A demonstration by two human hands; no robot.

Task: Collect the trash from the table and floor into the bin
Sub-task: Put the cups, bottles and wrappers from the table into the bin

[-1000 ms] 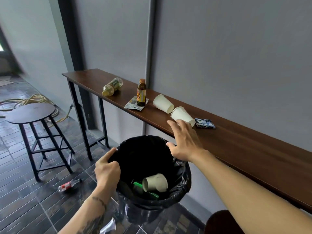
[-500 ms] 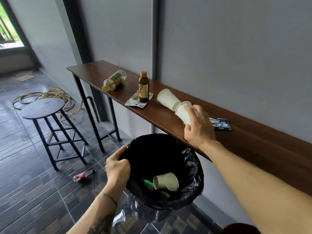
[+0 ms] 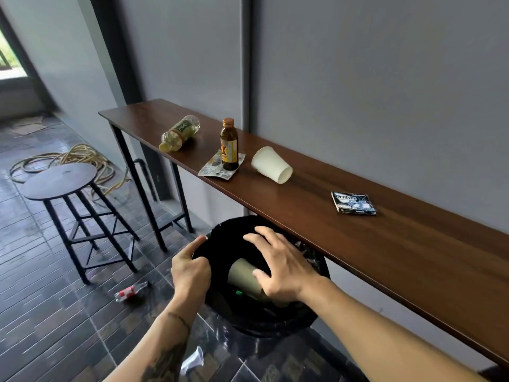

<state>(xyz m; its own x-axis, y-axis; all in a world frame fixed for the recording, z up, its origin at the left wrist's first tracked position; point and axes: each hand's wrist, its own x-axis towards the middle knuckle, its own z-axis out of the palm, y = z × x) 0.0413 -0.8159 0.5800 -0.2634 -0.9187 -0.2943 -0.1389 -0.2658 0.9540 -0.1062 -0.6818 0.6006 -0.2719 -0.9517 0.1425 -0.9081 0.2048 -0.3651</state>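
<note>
A black-bagged bin [image 3: 275, 329] stands on the floor under the front edge of the long wooden table [image 3: 358, 244]. My left hand [image 3: 190, 271] grips the bin's near rim. My right hand [image 3: 283, 266] hovers over the bin's mouth with fingers spread, and a paper cup [image 3: 242, 274] lies just under its thumb and palm. On the table remain a tipped paper cup [image 3: 271, 165], an upright brown bottle [image 3: 229, 146] on a flat wrapper [image 3: 217, 168], a lying plastic bottle [image 3: 180, 132] and a gum pack [image 3: 353, 203]. A small bottle [image 3: 132, 290] and a clear plastic cup [image 3: 194, 362] lie on the floor.
A round stool [image 3: 59, 181] stands to the left on the dark tiled floor, with a coiled hose [image 3: 71, 158] behind it. The table runs along a grey wall. A doorway is at the far left.
My right hand took one paper cup off the table and brought it down over the bin, then spread its fingers. My left hand stayed on the rim.
</note>
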